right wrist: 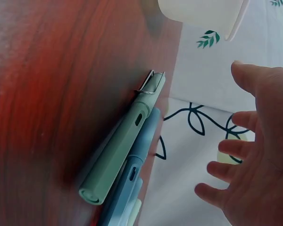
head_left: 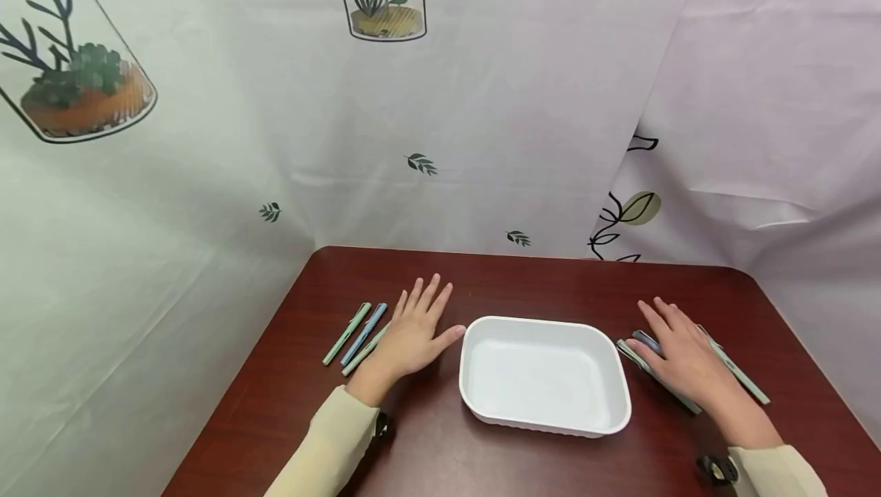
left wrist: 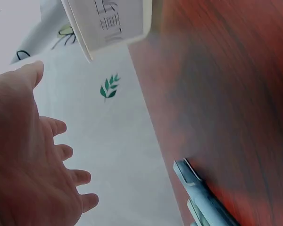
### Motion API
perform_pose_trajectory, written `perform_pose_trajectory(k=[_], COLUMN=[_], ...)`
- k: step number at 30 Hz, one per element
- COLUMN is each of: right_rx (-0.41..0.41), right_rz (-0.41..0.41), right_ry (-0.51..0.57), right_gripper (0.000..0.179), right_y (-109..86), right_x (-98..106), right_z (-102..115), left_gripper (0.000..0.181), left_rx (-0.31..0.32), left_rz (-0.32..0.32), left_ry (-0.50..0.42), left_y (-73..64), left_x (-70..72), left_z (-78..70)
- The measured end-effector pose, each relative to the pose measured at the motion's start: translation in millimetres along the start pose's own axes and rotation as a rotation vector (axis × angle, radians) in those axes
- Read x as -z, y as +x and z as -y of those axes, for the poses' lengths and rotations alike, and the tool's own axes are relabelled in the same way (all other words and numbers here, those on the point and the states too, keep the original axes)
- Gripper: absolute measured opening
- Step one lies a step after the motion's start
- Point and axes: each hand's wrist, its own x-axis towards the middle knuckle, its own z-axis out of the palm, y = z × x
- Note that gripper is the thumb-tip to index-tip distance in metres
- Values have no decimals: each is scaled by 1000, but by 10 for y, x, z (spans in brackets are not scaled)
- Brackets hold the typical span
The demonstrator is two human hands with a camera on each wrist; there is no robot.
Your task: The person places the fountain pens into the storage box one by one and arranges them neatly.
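My left hand [head_left: 411, 335] is held above the table with its fingers straight and spread, between the left pens and a white tray [head_left: 544, 424]. Beside it lie a green pen [head_left: 347, 334], a blue pen [head_left: 364, 334] and another green pen [head_left: 365, 352] that it partly covers. On the other side my right hand [head_left: 690, 360] hovers with extended fingers over several pens. A green pen [right wrist: 120, 146] and a blue pen [right wrist: 134, 165] lie beneath it, and another green pen [head_left: 739, 375] shows past its outer side. Neither hand holds anything.
The tray's inside shows only its white bottom, and it stands mid-table between the hands. A dark red-brown wooden table [head_left: 440, 466] has rounded far corners. White cloth [head_left: 482, 115] with plant prints hangs behind and on both sides.
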Motion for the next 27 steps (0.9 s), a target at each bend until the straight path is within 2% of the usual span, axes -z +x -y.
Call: perform_pose_trajectory(k=[15,27], right_rx=[30,16], right_rz=[-14,19], right_ry=[20,-2], right_gripper=[68,59], right_y=[-251,-360], right_x=[-21,-39], right_z=[-81,-71], left_gripper=[88,89], left_rx=[-99,-139], left_rz=[63,138], left_ry=[17,39], left_y=[-106,-205], left_x=[-94,-142], left_z=[-254,-378])
